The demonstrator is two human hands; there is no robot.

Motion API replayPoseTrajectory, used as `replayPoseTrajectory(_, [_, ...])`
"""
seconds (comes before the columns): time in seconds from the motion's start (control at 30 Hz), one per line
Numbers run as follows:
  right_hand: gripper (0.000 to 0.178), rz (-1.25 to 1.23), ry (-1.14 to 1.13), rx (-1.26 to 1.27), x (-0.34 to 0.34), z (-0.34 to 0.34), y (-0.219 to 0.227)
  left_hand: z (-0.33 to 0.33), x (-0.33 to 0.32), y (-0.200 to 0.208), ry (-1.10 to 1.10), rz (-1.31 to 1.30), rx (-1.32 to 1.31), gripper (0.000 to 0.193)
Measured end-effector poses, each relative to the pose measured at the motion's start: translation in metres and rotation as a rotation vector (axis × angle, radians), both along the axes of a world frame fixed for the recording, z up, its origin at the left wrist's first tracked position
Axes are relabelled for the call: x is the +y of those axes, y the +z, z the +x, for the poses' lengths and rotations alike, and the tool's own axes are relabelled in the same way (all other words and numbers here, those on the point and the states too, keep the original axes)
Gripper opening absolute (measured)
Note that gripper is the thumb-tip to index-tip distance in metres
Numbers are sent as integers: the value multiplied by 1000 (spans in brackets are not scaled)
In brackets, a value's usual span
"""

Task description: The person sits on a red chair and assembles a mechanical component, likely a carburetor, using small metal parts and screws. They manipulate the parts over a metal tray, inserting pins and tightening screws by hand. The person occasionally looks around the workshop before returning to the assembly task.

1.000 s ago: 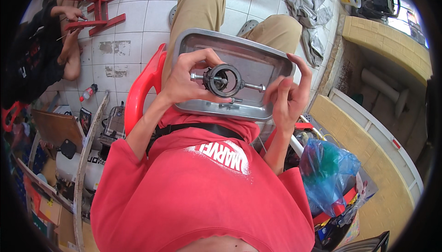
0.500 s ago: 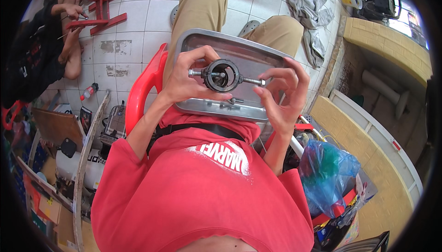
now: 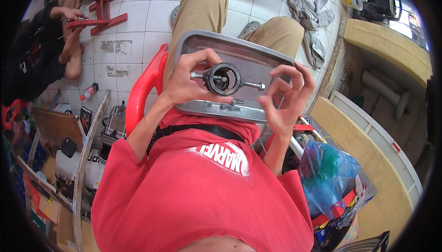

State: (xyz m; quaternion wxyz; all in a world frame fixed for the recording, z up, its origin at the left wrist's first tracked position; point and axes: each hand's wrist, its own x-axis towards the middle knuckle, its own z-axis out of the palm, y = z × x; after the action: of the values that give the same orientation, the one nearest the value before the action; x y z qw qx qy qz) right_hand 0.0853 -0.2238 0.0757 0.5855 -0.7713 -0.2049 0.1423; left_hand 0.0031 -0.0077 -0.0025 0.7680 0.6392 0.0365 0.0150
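White-tiled floor (image 3: 133, 26) below, metal tray (image 3: 258, 63) across seated person's lap. Left hand (image 3: 184, 84) clenched around dark round mechanical part (image 3: 223, 79), held up over tray's near edge; threaded rod (image 3: 253, 84) runs through its centre, sticking out both sides. Right hand (image 3: 287, 95) released, fingers curled loosely just beside rod's right end, not touching. Small loose pieces (image 3: 232, 103) lie along tray's near edge. Judging by these, assembly looks partway: rod seated, loose bits not yet fitted. Red chair (image 3: 142, 90) at tray's left; another person (image 3: 41, 44) far left.
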Motion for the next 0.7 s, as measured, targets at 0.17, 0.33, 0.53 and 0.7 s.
replayPoseTrajectory(0.17, [77,-29,4,109,-5,-2,-1,-1,-2,-3,-6,-9,-17,50])
replayPoseTrajectory(0.33, [67,-99,19,-14,2,0,2,0,-1,-1,8,-21,-14,50])
replayPoseTrajectory(0.53, [65,-41,43,-66,-3,0,-6,-2,-2,-3,5,-43,9,50])
replayPoseTrajectory(0.7, [70,-131,-16,155,-2,-7,3,-4,-2,-1,6,-51,31,51])
